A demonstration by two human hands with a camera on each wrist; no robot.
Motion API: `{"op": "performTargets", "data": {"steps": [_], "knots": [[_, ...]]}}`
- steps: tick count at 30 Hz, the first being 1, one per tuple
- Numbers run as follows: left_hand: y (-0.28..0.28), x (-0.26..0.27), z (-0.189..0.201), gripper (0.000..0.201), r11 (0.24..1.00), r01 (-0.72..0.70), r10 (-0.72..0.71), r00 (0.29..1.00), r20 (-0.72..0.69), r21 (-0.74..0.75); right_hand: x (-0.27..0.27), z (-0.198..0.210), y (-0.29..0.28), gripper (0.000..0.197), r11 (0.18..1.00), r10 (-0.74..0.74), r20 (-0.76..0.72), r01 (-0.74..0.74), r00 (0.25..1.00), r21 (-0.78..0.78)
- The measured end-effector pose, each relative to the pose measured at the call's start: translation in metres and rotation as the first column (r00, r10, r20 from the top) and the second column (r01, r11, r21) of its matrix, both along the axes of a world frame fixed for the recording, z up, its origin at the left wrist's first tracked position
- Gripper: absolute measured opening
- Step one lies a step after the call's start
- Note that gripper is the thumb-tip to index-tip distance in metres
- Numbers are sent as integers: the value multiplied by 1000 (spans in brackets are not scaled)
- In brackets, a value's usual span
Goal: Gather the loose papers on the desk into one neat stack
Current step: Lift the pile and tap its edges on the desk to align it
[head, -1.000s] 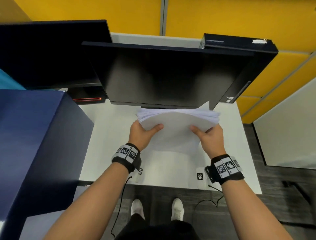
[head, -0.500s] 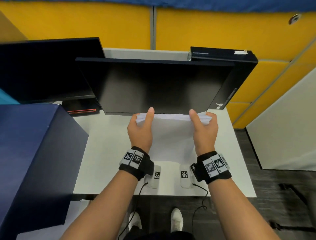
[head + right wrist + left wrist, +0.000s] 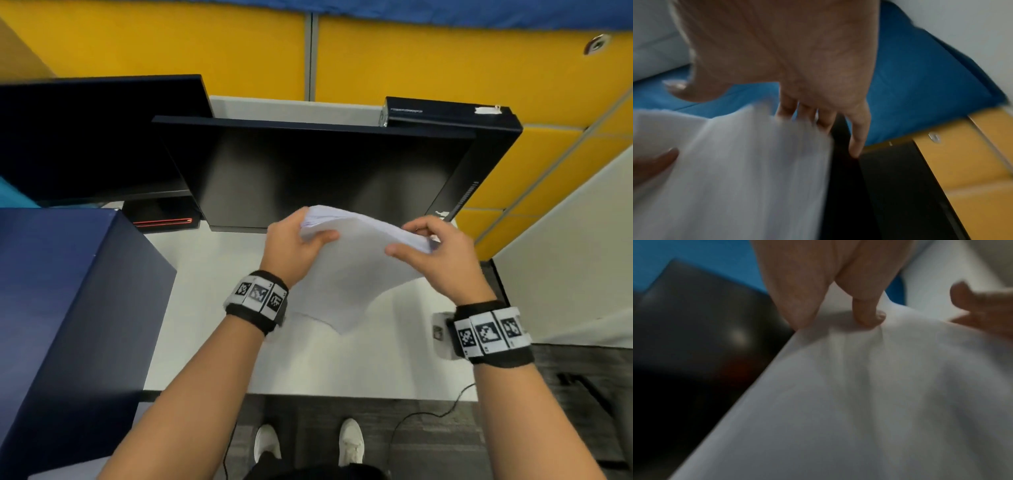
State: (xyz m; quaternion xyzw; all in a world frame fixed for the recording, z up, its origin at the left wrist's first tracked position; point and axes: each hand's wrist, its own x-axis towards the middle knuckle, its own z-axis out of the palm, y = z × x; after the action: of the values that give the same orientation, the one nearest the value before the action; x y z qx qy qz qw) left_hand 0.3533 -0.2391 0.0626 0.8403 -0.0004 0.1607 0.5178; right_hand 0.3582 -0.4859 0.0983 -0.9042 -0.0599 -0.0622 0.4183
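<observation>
White desk (image 3: 212, 308): papers (image 3: 356, 274) (both hands (image 3: 291, 246) gripping)

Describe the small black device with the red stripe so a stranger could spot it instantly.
Start at the white desk, then look under the left black monitor, beside the big dark blue box. There sits a low black device; only it carries a thin glowing red-orange stripe along its front edge.
</observation>
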Motion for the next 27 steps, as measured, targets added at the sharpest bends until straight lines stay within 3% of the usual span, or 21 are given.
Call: {"op": "performTargets", "data": {"steps": [2,3,6,8,10,12,14,17,19,21,24,27], "knots": [[-5,6,14,21,974,116,-121,992,15,195,4,14,1,68,962,145,28,-134,989,-238],[-12,6,20,18,940,155,-174,984,35,303,7,19,8,69,940,214,12,-202,977,-277],[-26,1,29,12,862,185,-270,955,119,471,12,14,38,34,921,316,-70,-324,946,-218],[-16,-6,23,21,902,157,-242,956,168,403,11,-1,45,15,931,285,-21,-282,958,-231],[13,-14,6,53,944,19,-74,985,154,330,8,-13,36,11,959,233,33,-224,972,-174],[49,-24,-16,96,951,-204,201,979,39,231,3,-19,20,14,987,163,6,-163,987,-1],[79,-28,-40,118,953,-303,300,941,-153,6,2,-26,5,24,983,107,-60,-97,992,156],[99,-26,-62,95,905,-208,99,951,-292,-371,1,-33,-6,29,952,86,-101,-51,991,303],[101,-24,-62,72,885,-129,-7,957,-290,-448,2,-37,-11,27,937,64,-89,-29,994,349],[96,-23,-62,51,908,-51,-65,964,-260,-417,4,-45,-12,26,934,7,-90,25,996,356],[77,-26,-69,23,933,-158,82,969,-234,-323,3,-62,-3,22,907,-100,-52,113,994,405],[57,-31,-84,22,893,-281,213,952,-220,-353,-3,-82,4,22,872,-164,-35,161,986,462]]}}
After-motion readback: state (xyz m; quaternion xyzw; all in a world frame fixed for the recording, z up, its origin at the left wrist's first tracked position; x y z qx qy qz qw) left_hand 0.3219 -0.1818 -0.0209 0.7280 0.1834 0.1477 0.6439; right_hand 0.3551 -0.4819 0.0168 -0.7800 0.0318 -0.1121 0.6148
